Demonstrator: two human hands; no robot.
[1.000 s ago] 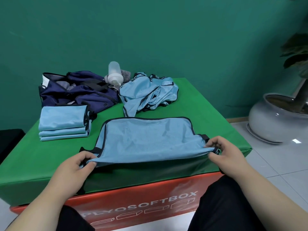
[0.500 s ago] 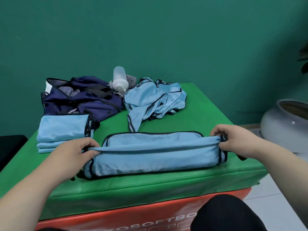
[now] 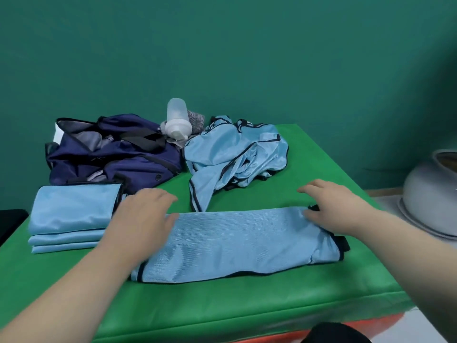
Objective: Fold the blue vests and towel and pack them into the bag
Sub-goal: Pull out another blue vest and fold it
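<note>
A light blue vest (image 3: 237,246) with dark trim lies folded into a long strip across the near part of the green table (image 3: 247,300). My left hand (image 3: 146,214) rests flat on its left end, fingers straight. My right hand (image 3: 333,209) lies on its right end, fingers relaxed. A stack of folded blue vests (image 3: 71,216) sits at the left. A crumpled pile of blue vests (image 3: 235,157) lies at the back centre. The navy bag (image 3: 111,154) lies open at the back left.
A translucent white bottle (image 3: 176,120) lies behind the bag against a grey striped cloth (image 3: 196,118). A large grey plant pot (image 3: 432,191) stands on the floor to the right of the table. A green wall runs behind.
The near edge of the vest was carried up and over to the far side, making a narrower strip. Both hands let go of the corners and now lie flat on its ends.
</note>
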